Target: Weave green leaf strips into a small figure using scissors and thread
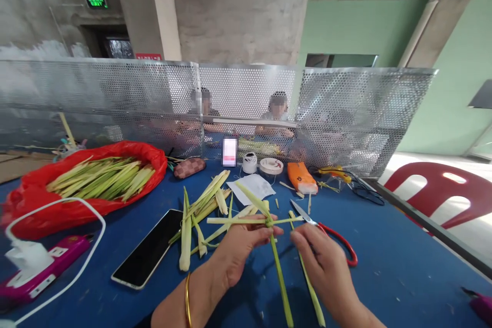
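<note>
My left hand [240, 248] is closed in a pinch on a knot of pale green leaf strips [268, 222]. Flat strip ends stick out of the knot to the left, right and top, and a long one hangs toward me. Just right of it, my right hand [325, 264] is closed, its thumb and fingertips around a separate leaf strip [310, 287] that runs down toward the near edge. Scissors with red handles [340, 242] lie beside and partly behind this hand, blades pointing away. Loose leaf strips [186, 238] are spread on the blue table left of my hands.
A red bag [130, 149] of leaf strips, a phone [148, 251] and a purple power strip [65, 261] are on the left. Tape roll [271, 166], thread spool [249, 163], paper and orange packet [302, 177] stand before a perforated metal screen [246, 92]. Two people sit behind it.
</note>
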The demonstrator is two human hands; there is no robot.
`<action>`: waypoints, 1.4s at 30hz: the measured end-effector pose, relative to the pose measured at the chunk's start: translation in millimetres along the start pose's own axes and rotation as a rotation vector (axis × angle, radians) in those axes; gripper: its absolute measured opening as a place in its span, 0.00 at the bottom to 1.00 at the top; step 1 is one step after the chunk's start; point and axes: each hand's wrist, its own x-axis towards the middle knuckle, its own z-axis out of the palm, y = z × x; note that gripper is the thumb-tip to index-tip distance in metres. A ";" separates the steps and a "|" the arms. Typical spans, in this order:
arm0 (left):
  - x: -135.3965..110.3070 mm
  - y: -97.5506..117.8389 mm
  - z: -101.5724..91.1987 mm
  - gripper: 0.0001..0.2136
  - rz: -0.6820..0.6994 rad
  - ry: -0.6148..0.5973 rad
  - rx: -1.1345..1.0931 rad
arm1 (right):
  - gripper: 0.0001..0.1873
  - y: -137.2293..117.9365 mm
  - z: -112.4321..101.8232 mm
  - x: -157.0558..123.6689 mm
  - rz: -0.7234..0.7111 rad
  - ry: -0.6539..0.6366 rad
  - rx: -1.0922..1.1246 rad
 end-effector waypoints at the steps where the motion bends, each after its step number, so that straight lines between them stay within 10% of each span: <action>1: -0.1 1.2 0.1 0.16 0.022 -0.001 -0.009 | 0.16 -0.8 4.3 -2.6 -0.002 -0.092 0.028; 16: -0.7 -8.0 8.4 0.15 -0.064 0.093 -0.137 | 0.12 -7.7 24.6 -10.0 -0.090 -0.210 0.286; 22: 5.7 -6.5 1.9 0.17 -0.096 0.055 -0.126 | 0.15 -0.3 21.9 -14.2 -0.200 -0.199 -0.059; 27: 3.3 -0.8 0.8 0.15 -0.084 -0.036 -0.005 | 0.09 7.2 7.0 -1.6 -0.360 0.068 -0.438; 42: 13.8 -18.6 2.2 0.16 -0.016 0.157 0.272 | 0.20 1.2 17.0 -10.7 -0.312 -0.170 -0.405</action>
